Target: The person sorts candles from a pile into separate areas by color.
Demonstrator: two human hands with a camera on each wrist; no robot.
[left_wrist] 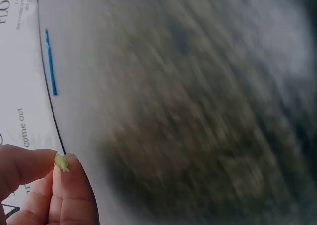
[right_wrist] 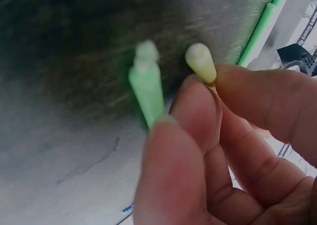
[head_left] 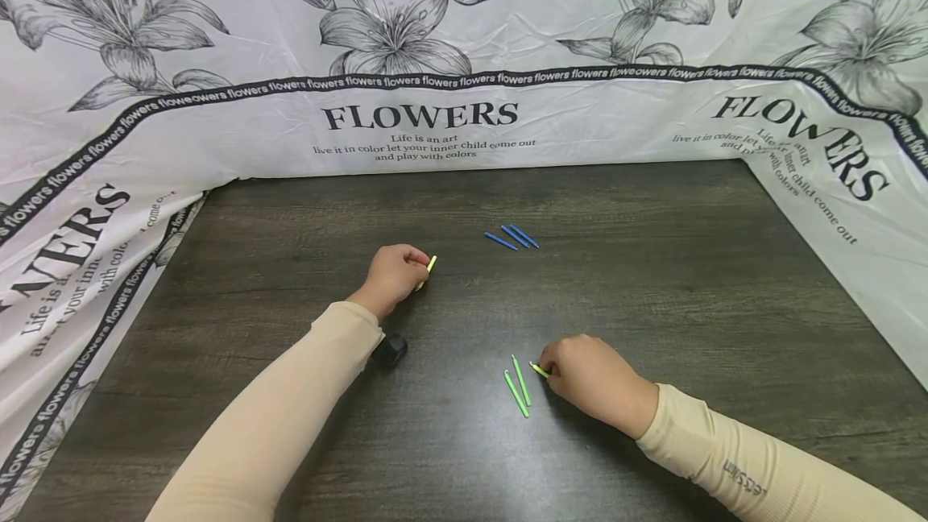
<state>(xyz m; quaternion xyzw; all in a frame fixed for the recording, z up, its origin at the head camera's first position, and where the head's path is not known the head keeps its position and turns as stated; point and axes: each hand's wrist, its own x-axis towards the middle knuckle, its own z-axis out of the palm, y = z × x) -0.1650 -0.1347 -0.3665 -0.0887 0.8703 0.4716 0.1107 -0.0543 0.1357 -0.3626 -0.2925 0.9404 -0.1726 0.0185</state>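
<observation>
In the head view my left hand [head_left: 395, 274] pinches a thin yellow candle [head_left: 432, 264] above the middle-left of the table. Its wick end pokes out between thumb and finger in the left wrist view, where the candle [left_wrist: 62, 162] looks pale yellow-green. My right hand [head_left: 590, 377] is low over the table with a yellow-green candle [head_left: 540, 370] at its fingertips. Up close, a pale yellow candle [right_wrist: 202, 64] is pinched there, and a green candle [right_wrist: 148, 88] emerges beside another fingertip. Two green candles [head_left: 517, 393] lie just left of this hand.
Farther back on the dark wooden table [head_left: 638, 264] lie three blue candles [head_left: 511, 237]. A black device [head_left: 391, 351] sits at the left wrist. White flower-printed cloth [head_left: 609, 123] borders the table behind and on both sides.
</observation>
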